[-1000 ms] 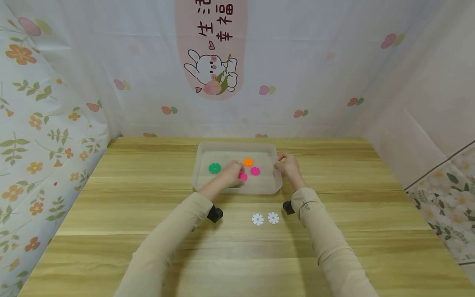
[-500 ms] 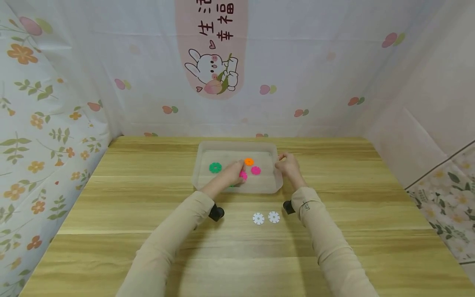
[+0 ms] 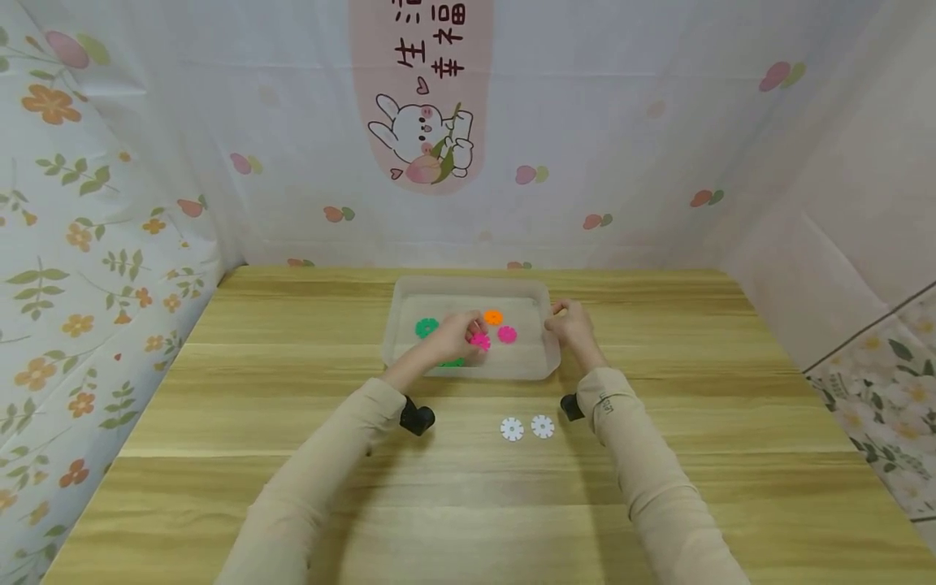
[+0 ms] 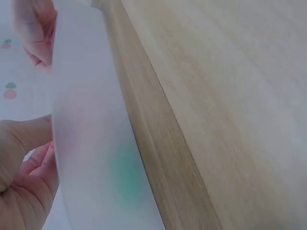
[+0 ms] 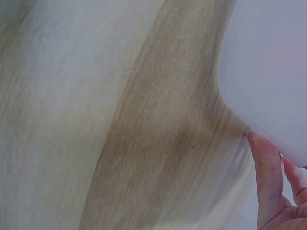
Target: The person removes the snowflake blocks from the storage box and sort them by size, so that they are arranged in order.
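Note:
A translucent white tray (image 3: pixel 468 372) holds two green notched discs, one (image 3: pixel 426 327) at its left and another (image 3: pixel 452 362) near the front wall, plus an orange disc (image 3: pixel 493 318) and a pink disc (image 3: pixel 508 334). Over the tray, the left hand (image 3: pixel 457 329) has its fingers around a second pink disc (image 3: pixel 480 341). The right hand (image 3: pixel 570 323) pinches the tray's right rim. In the left wrist view the frosted tray wall (image 4: pixel 91 96) hides what the left fingers hold. The right wrist view shows the right hand's fingers (image 5: pixel 267 165) against the tray's corner.
Two white notched discs (image 3: pixel 512 429) (image 3: pixel 543 426) lie side by side on the wooden table (image 3: pixel 468 504) in front of the tray. A black wrist camera mount (image 3: pixel 418 417) sits under the left forearm. Patterned cloth hangs behind and at the sides.
The left hand has lifted slightly and shifted back with the pink disc, uncovering more of the green disc near the front wall. The right hand stays at the rim.

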{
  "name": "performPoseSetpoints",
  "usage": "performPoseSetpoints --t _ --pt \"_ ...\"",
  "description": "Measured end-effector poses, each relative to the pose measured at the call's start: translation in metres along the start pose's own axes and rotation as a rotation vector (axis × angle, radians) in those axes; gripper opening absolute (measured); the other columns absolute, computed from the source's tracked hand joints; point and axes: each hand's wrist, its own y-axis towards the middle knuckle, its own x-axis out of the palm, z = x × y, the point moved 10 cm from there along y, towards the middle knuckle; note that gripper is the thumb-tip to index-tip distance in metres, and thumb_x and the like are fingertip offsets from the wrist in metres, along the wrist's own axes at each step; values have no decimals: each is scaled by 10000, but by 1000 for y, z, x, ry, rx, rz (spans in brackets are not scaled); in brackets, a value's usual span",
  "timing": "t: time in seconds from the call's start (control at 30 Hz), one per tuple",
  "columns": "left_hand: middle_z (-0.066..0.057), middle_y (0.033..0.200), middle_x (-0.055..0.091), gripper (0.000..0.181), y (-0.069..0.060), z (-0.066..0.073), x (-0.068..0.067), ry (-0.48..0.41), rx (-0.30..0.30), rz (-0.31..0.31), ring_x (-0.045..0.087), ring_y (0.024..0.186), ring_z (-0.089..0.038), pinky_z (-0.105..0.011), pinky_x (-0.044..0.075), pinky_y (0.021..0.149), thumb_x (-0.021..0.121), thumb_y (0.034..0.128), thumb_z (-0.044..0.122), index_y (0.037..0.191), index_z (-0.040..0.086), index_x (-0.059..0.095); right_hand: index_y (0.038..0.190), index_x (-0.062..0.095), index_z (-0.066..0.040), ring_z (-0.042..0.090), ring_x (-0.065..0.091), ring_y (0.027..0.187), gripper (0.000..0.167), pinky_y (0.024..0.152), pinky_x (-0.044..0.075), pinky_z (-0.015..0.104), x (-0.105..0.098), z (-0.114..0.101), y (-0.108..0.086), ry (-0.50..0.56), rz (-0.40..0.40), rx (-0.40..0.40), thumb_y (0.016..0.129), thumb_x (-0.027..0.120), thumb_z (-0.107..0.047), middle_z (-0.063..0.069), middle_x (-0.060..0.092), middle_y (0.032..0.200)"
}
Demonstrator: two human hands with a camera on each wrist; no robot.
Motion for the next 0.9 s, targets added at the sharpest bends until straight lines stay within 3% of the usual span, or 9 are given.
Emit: performPoseSetpoints --t 0.13,0.27,0.47,0.67,0.8,0.9 --pt "-148 1010 586 249 -5 6 -3 -30 20 -3 563 919 -235 -267 508 810 655 790 -35 1015 11 559 1033 496 4 170 484 652 214 506 425 194 0 2 0 -1 0 11 820 488 -16 224 505 1141" --pt "-135 967 588 258 -14 15 -5 -53 87 -3 563 877 -214 -246 509 778 685 772 -8 996 13 558 1021 498 -5 164 483 633 205 501 429 200 -1 1 -1 -6 -3 14 816 492 -19 225 503 1153" --pt "-109 934 608 271 -33 31 6 -55 197 -82 574 852 -176 -210 505 775 711 751 11 976 22 561 1025 505 -10 172 509 652 210 558 481 251 0 5 5 1 -11 43 816 515 -30 218 500 1195" --pt "-89 942 614 270 -45 35 20 -82 188 -155 571 860 -158 -200 496 775 719 745 24 970 43 571 942 529 -26 229 556 658 168 577 527 330 3 11 21 2 5 20 774 539 -23 232 524 1134" --pt "-80 928 617 277 -51 35 29 -65 207 -194 570 841 -138 -188 493 774 721 737 13 972 44 577 998 527 -8 225 551 711 204 583 516 293 2 9 15 -5 3 44 795 523 -20 213 508 1202" --pt "-74 911 615 283 -57 32 41 -49 211 -254 560 820 -116 -166 486 760 732 732 29 974 40 585 1009 524 0 196 523 688 211 517 468 228 1 5 7 -7 10 35 799 507 -20 222 503 1207"
